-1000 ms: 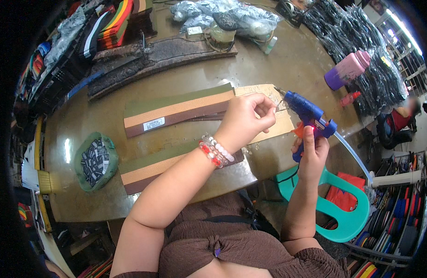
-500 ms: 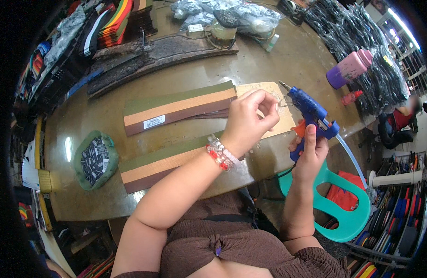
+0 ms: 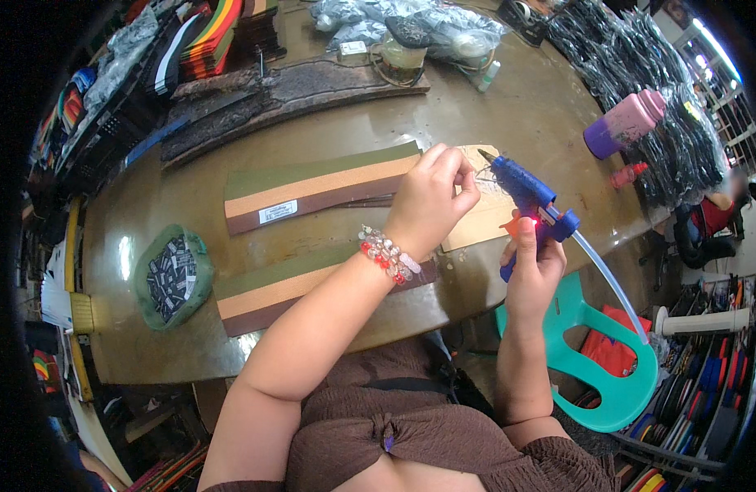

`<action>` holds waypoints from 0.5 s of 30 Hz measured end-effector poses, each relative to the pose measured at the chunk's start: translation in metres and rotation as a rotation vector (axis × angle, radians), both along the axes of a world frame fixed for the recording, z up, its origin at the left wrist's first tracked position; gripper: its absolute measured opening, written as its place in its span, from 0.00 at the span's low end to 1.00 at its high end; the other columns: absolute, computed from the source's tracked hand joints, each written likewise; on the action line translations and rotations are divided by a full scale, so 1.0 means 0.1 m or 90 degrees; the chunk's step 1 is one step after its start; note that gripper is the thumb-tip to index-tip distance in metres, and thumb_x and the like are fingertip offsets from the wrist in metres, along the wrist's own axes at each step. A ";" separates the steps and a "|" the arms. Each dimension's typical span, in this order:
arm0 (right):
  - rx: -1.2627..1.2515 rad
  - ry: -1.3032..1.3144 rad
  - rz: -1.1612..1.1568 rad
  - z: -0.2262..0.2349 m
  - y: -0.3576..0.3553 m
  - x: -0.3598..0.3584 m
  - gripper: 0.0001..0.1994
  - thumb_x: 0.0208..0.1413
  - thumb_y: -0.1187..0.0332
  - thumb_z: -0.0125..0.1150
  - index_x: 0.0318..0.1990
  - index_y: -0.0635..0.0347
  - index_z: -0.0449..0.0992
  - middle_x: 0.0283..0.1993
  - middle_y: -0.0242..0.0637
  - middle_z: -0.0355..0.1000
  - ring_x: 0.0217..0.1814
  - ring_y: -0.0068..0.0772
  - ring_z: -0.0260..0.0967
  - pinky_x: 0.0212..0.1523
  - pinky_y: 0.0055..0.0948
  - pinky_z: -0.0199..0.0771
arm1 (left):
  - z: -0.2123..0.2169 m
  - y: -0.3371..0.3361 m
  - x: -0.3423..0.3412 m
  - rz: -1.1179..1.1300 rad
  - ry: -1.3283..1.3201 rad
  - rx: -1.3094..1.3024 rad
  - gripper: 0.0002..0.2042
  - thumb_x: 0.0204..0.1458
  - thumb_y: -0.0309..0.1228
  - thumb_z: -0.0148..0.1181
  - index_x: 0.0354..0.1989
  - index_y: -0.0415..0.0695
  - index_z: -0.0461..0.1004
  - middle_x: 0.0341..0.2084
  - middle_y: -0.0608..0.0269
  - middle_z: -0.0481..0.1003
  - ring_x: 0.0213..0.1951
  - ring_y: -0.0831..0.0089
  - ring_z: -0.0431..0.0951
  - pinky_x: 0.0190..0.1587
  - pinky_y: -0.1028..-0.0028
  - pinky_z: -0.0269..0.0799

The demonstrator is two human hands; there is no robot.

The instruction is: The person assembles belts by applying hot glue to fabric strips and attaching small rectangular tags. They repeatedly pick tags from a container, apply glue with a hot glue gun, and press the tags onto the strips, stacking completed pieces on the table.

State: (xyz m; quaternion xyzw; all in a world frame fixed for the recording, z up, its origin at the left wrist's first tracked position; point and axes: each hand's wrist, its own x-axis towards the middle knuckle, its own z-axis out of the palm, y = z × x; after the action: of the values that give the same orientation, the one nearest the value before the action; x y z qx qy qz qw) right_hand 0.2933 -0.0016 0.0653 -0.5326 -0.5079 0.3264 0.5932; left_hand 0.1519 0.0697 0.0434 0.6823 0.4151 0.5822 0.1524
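1. The left hand [image 3: 439,201] has its fingertips pinched together; I can't tell if they hold anything.
2. The right hand [image 3: 535,271] grips the blue glue gun [image 3: 521,184], just right of those fingertips.
3. It slants far left, tip beside them.

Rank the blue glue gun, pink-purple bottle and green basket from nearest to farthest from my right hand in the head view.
1. Blue glue gun, in your right hand
2. Pink-purple bottle, upper right
3. Green basket, far left
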 end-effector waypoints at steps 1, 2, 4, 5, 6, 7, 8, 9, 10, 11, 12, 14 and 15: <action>0.047 0.025 -0.026 0.02 0.00 0.01 0.15 0.61 0.59 0.55 0.41 0.65 0.73 0.25 0.29 0.67 0.19 0.15 0.58 0.19 0.17 0.57 | -0.01 0.04 -0.04 0.046 0.003 -0.028 0.04 0.45 0.22 0.59 0.26 0.38 0.70 0.22 0.61 0.70 0.22 0.77 0.72 0.24 0.78 0.70; 0.072 0.049 -0.048 0.05 0.00 0.05 0.15 0.61 0.59 0.55 0.42 0.65 0.73 0.25 0.29 0.67 0.19 0.16 0.58 0.20 0.17 0.58 | -0.01 0.10 -0.15 0.086 0.010 -0.052 0.04 0.46 0.22 0.59 0.26 0.37 0.70 0.22 0.62 0.70 0.21 0.78 0.72 0.24 0.79 0.70; 0.110 0.059 -0.095 0.12 0.02 0.15 0.17 0.61 0.56 0.56 0.38 0.66 0.73 0.23 0.28 0.66 0.18 0.15 0.59 0.19 0.18 0.58 | -0.03 0.13 -0.30 0.112 -0.054 -0.220 0.04 0.49 0.24 0.58 0.27 0.36 0.72 0.22 0.64 0.70 0.21 0.81 0.71 0.22 0.80 0.71; 0.090 0.067 -0.070 0.14 0.04 0.19 0.17 0.61 0.56 0.56 0.38 0.66 0.73 0.22 0.28 0.66 0.18 0.16 0.59 0.19 0.18 0.58 | -0.04 0.11 -0.34 0.071 -0.068 -0.291 0.06 0.52 0.26 0.58 0.30 0.35 0.73 0.24 0.65 0.71 0.21 0.83 0.71 0.22 0.81 0.73; 0.078 0.077 -0.066 0.15 0.06 0.22 0.17 0.61 0.56 0.56 0.38 0.66 0.73 0.22 0.29 0.66 0.18 0.16 0.59 0.19 0.18 0.58 | -0.06 0.09 -0.32 -0.023 -0.124 -0.303 0.06 0.54 0.27 0.57 0.32 0.36 0.73 0.25 0.65 0.72 0.23 0.83 0.72 0.23 0.81 0.74; 0.062 0.088 -0.068 0.16 0.08 0.25 0.17 0.61 0.56 0.56 0.38 0.66 0.73 0.22 0.29 0.66 0.18 0.16 0.59 0.19 0.18 0.58 | -0.07 0.05 -0.31 -0.091 -0.170 -0.365 0.07 0.55 0.28 0.57 0.33 0.36 0.73 0.26 0.65 0.73 0.24 0.84 0.73 0.24 0.81 0.75; 0.060 0.086 -0.058 0.15 0.09 0.27 0.17 0.61 0.56 0.55 0.37 0.66 0.73 0.23 0.30 0.67 0.19 0.17 0.59 0.19 0.18 0.59 | -0.07 0.02 -0.26 -0.155 -0.233 -0.392 0.07 0.55 0.28 0.57 0.34 0.36 0.72 0.27 0.65 0.73 0.26 0.83 0.73 0.25 0.81 0.76; 0.064 0.099 -0.043 0.13 0.10 0.28 0.17 0.61 0.57 0.56 0.40 0.65 0.72 0.26 0.30 0.67 0.20 0.16 0.60 0.20 0.18 0.60 | -0.07 -0.01 -0.20 -0.216 -0.293 -0.419 0.07 0.56 0.28 0.57 0.35 0.36 0.72 0.28 0.65 0.73 0.27 0.83 0.74 0.26 0.81 0.76; 0.067 0.111 -0.026 0.11 0.11 0.30 0.16 0.60 0.57 0.56 0.42 0.64 0.72 0.28 0.30 0.68 0.22 0.16 0.60 0.21 0.18 0.61 | -0.06 -0.03 -0.16 -0.290 -0.360 -0.433 0.07 0.56 0.29 0.57 0.36 0.37 0.72 0.29 0.65 0.74 0.28 0.83 0.74 0.27 0.81 0.76; 0.073 0.122 -0.007 0.08 0.12 0.31 0.16 0.60 0.58 0.56 0.44 0.63 0.71 0.31 0.30 0.69 0.24 0.15 0.61 0.22 0.18 0.63 | -0.04 -0.04 -0.13 -0.293 -0.377 -0.456 0.07 0.56 0.29 0.57 0.36 0.37 0.72 0.29 0.65 0.74 0.29 0.82 0.74 0.28 0.81 0.77; 0.051 0.108 -0.007 0.06 0.13 0.32 0.16 0.60 0.57 0.56 0.44 0.64 0.71 0.30 0.30 0.69 0.23 0.15 0.61 0.22 0.18 0.63 | -0.02 -0.06 -0.11 -0.311 -0.401 -0.466 0.08 0.57 0.30 0.57 0.37 0.37 0.73 0.29 0.66 0.73 0.30 0.82 0.74 0.30 0.80 0.77; 0.022 0.086 -0.016 0.01 0.16 0.36 0.17 0.60 0.57 0.56 0.43 0.64 0.72 0.29 0.31 0.69 0.22 0.16 0.61 0.21 0.19 0.62 | 0.03 -0.08 -0.09 -0.311 -0.443 -0.482 0.08 0.57 0.31 0.56 0.37 0.38 0.72 0.29 0.67 0.73 0.31 0.82 0.74 0.32 0.80 0.77; 0.015 0.057 -0.017 -0.01 0.18 0.39 0.17 0.60 0.56 0.56 0.42 0.65 0.72 0.28 0.31 0.69 0.21 0.17 0.61 0.21 0.19 0.62 | 0.06 -0.10 -0.08 -0.293 -0.461 -0.486 0.08 0.58 0.32 0.56 0.37 0.39 0.72 0.29 0.67 0.73 0.31 0.82 0.74 0.32 0.80 0.76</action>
State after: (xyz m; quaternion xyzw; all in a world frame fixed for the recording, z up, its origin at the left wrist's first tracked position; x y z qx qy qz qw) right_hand 0.3320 0.0168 0.0646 -0.5172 -0.4773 0.3356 0.6262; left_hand 0.1437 0.0593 0.0490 0.4089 0.3578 0.5393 0.6433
